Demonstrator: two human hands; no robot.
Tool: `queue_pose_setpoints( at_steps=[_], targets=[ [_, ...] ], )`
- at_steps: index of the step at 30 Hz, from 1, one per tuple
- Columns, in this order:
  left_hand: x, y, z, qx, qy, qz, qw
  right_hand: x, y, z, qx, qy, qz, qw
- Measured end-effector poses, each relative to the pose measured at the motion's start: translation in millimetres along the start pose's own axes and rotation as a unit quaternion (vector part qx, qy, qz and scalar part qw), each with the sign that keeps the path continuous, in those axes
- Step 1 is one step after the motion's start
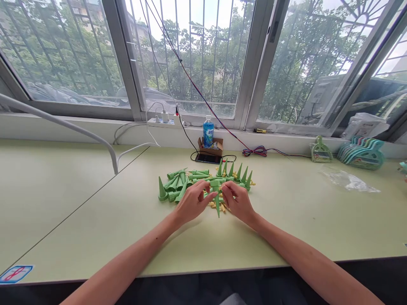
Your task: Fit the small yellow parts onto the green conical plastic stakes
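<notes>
My left hand (193,202) is closed around the upper part of a green plastic plant watering spike (218,207), which points tip down. My right hand (239,202) pinches at the side of that spike, where a small yellow piece (220,188) shows between its fingertips; whether it sits in the spike I cannot tell. Behind the hands lies a heap of loose green spikes (173,183). Several upright spikes (244,174) stand in a row at the right of the heap. Small yellow pieces (223,208) are scattered beneath and beyond my hands, partly hidden by them.
Behind the heap are a phone (208,159) with a cable and a small cardboard box (218,146) beside a blue bottle (208,132). Coiled wires (256,151), green dustpans (362,153) and a clear plastic bag (352,182) lie rightward. A white tube (95,134) arches at left.
</notes>
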State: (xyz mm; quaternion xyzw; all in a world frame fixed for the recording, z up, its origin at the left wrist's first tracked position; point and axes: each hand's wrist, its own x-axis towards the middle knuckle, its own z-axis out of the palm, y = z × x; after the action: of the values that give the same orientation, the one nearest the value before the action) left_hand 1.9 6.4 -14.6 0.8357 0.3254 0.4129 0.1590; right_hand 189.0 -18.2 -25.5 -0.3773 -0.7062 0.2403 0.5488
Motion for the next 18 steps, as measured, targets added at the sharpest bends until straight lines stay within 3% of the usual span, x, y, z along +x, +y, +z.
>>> queue_pose_setpoints(
  at_steps=[18],
  targets=[
    [-1.8, -9.0, 1.3, -0.035, 0.006, 0.090, 0.995, -1.5, 1.0, -0.6, -0.046, -0.023, -0.013, 0.999]
  ],
)
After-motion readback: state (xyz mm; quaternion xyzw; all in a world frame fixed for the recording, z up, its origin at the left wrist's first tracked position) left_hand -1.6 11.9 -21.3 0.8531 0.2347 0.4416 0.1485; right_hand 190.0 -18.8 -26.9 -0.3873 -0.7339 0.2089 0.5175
